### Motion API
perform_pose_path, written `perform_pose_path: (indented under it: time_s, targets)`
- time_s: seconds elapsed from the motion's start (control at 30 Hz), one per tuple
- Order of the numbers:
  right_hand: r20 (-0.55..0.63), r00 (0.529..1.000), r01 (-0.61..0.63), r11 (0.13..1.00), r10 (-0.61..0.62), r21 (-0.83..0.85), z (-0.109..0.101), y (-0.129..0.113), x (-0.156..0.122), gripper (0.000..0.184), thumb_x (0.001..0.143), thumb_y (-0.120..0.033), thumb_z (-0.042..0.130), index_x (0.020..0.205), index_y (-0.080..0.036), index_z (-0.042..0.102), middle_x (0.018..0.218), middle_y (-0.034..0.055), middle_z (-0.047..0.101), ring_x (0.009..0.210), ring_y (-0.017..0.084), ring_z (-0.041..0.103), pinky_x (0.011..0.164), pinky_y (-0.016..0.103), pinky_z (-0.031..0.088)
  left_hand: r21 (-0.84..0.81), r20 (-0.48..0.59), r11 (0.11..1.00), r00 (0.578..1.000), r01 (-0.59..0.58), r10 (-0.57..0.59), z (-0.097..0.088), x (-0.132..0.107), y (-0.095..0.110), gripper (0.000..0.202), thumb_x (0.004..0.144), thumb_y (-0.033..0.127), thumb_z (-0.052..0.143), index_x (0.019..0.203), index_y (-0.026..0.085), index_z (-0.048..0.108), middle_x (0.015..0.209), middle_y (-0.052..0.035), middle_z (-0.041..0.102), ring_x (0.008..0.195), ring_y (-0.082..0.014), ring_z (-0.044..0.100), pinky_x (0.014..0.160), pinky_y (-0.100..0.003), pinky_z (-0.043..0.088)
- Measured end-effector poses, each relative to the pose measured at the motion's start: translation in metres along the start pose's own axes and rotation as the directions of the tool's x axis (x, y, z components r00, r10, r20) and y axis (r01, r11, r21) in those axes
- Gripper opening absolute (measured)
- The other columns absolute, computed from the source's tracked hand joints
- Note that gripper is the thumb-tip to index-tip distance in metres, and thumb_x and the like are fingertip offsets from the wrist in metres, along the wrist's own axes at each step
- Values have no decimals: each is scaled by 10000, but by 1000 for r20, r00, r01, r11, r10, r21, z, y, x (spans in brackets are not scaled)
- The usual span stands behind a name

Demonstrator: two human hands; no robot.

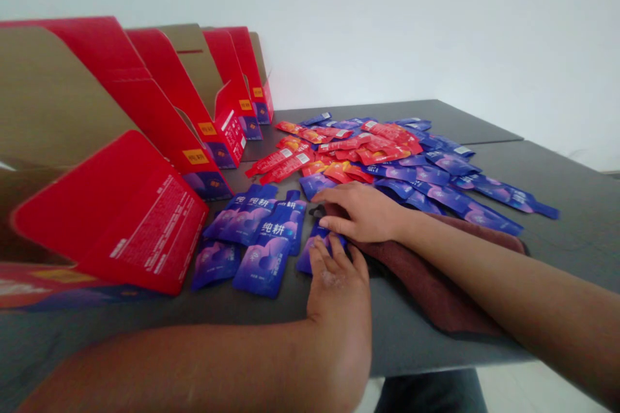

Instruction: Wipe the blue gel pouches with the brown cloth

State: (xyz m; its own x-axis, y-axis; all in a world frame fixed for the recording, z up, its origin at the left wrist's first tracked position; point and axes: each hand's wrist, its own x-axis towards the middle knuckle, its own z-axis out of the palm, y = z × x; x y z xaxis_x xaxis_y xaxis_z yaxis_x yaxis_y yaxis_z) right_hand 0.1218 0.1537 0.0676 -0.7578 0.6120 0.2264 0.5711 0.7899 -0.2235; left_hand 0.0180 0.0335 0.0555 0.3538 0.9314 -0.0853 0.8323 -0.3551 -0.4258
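My left hand presses its spread fingers onto a blue sachet lying on the dark table. My right hand lies across a crumpled brown towel, its fingertips just above that sachet. A small dark object sits by those fingertips, too unclear to name. To the left lie several blue spouted sachets printed with white Chinese characters. Beyond my hands spreads a loose pile of red and orange sachets, with purple-blue sachets to the right.
Several open red-and-cardboard cartons stand along the table's left side, and a large red printed flap leans nearest me. The grey table has a seam at the far end, with a white wall behind. Dark trousers show below the front edge.
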Motion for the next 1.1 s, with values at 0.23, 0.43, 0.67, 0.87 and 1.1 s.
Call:
perform_pose_path:
  time_s: [0.23, 0.43, 0.67, 0.87, 1.1]
  targets:
    - [17, 998, 66, 997, -66, 41, -1, -6, 1, 425, 921, -416, 493, 1246, -155, 575, 1019, 107, 692, 916, 224, 628, 814, 347, 439, 26, 10, 1000, 1000, 5, -5, -3, 0, -1, 501, 889, 81, 365, 1380, 110, 462, 1337, -233, 558, 1168, -322, 582, 1014, -469, 461]
    - [-40, 984, -175, 983, 174, -47, 0, 7, 2, 408, 933, -420, 469, 1229, -165, 587, 1043, 113, 700, 947, 233, 640, 819, 334, 439, 25, -8, 1000, 1000, -5, 5, 2, -3, 2, 491, 893, 96, 381, 1373, 134, 477, 1360, -211, 541, 1182, -335, 565, 1015, -486, 461]
    - [3, 998, 61, 997, -62, 52, -1, -2, 0, 428, 920, -417, 486, 1240, -147, 577, 1104, 120, 682, 988, 232, 627, 871, 363, 442, 9, -15, 1000, 1000, 3, -3, -1, -2, 0, 515, 875, 54, 355, 1372, 113, 474, 1342, -236, 549, 1166, -324, 582, 1012, -474, 463]
    - [-20, 998, 66, 995, -65, 77, 0, -3, 2, 412, 922, -401, 490, 1233, -146, 582, 1065, 112, 691, 940, 226, 632, 846, 363, 451, -15, -15, 1000, 1000, 1, -1, -1, -2, 0, 500, 884, 71, 367, 1374, 93, 466, 1354, -247, 534, 1188, -324, 569, 1033, -471, 444]
    - [-37, 990, -137, 990, 139, 44, 3, 9, 3, 411, 932, -411, 469, 1224, -146, 587, 1039, 111, 696, 897, 213, 643, 791, 328, 459, -49, -21, 999, 999, 24, -25, 1, -2, 1, 476, 889, 112, 431, 1359, 145, 496, 1360, -210, 541, 1195, -341, 559, 1015, -507, 460]
